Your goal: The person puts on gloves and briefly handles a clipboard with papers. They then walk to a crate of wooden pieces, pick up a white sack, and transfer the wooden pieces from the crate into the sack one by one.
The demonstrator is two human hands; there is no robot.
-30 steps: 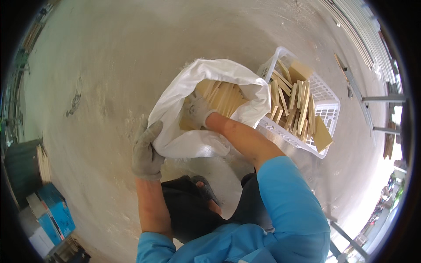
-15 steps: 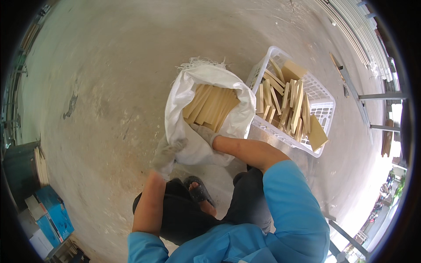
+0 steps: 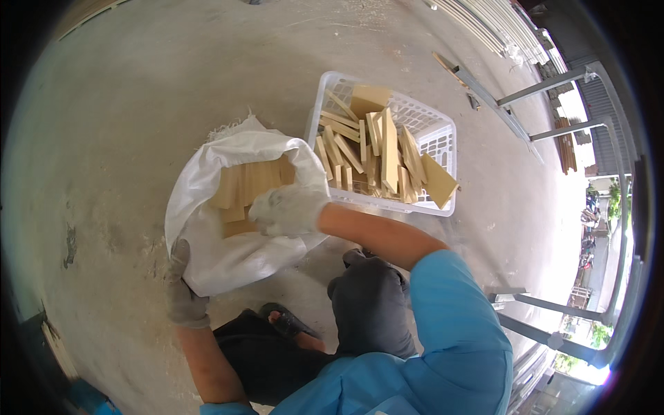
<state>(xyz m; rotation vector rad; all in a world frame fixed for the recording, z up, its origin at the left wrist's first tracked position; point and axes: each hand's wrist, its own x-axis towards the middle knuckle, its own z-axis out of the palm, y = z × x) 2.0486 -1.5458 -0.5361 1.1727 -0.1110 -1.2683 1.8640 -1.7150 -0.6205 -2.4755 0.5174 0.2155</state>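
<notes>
A white woven sack [image 3: 235, 266] with a frayed rim stands on the floor before me, its mouth open. Flat wooden pieces [image 3: 238, 183] fill the inside. My left hand [image 3: 185, 290], in a greyish work glove, grips the sack's left side near the rim. Over the near part of the mouth is my right hand [image 3: 289, 209], also gloved, just above the wooden pieces. Motion blurs its fingers, and whether anything is in them is hidden. Touching or close to the sack's right side, a white plastic basket [image 3: 398, 206] holds several upright and leaning wooden blocks [image 3: 373, 149].
A metal frame [image 3: 553, 86] stands at the right, with long stacked strips [image 3: 477, 31] beyond it. A metal bar [image 3: 494, 104] lies on the concrete floor [image 3: 152, 90]. My sandalled foot [image 3: 294, 325] is just below the sack. A blue box [image 3: 90, 398] shows at the lower left.
The view has turned rightward, so the sack and basket appear further left. My right hand has come up from the sack's near rim to over its mouth; my left hand stays at the sack's side.
</notes>
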